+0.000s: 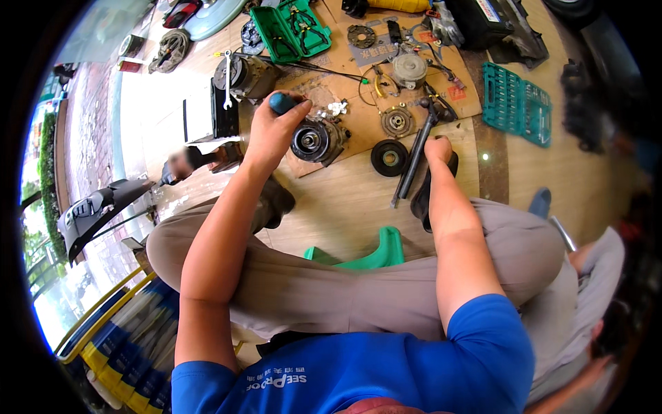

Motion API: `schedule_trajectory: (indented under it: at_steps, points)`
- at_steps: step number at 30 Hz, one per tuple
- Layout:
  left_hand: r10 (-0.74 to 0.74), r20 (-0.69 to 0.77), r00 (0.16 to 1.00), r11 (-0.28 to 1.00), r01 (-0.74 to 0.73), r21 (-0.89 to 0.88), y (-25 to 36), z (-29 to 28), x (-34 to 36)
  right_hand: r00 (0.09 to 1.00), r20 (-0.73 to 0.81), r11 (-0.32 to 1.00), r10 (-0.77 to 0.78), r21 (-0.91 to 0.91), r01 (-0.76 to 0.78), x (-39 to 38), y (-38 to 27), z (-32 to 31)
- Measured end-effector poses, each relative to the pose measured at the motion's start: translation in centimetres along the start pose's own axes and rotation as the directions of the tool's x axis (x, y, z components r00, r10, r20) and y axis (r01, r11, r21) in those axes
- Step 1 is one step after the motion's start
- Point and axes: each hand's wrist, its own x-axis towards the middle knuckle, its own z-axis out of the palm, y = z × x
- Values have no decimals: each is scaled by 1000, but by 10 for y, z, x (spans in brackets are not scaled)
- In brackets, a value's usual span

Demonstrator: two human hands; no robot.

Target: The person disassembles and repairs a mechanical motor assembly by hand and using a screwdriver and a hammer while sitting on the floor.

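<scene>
My left hand (270, 134) is closed around a tool with a rounded blue handle (281, 103). Its shaft is hidden. Just right of that hand sits a round metal pulley part (310, 141), a dark ring with a hub in the middle, on cardboard. My right hand (438, 148) is curled into a fist beside a long dark bar (416, 160); what the fingers hold, if anything, is hidden. Left of the bar lies a black pulley wheel (389, 158). A round metal hub disc (398, 122) rests beyond it.
Cardboard (358, 153) covers part of the tiled floor. Around it are a combination wrench (227, 81) on a metal housing (249, 74), an opened green tool case (293, 31), a teal socket set (517, 103) and a dark battery (479, 24). A green stool (386, 248) stands below my legs.
</scene>
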Motion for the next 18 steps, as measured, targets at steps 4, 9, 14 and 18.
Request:
schedule_trajectory:
  at_steps: [4, 9, 14, 18]
  points:
    - [7, -34, 999, 1000, -8, -29, 2, 11, 3, 992, 12, 990, -126, -59, 126, 7, -7, 24]
    - [37, 23, 999, 983, -40, 176, -8, 2, 0, 999, 28, 1000, -29, -7, 29, 13, -18, 36]
    - [77, 105, 991, 991, -88, 105, -10, 5, 4, 997, -7, 995, -76, 67, 76, 28, -12, 28]
    - [140, 255, 957, 946, -205, 252, -10, -7, -2, 987, 124, 929, 106, 342, -143, -13, -31, 16]
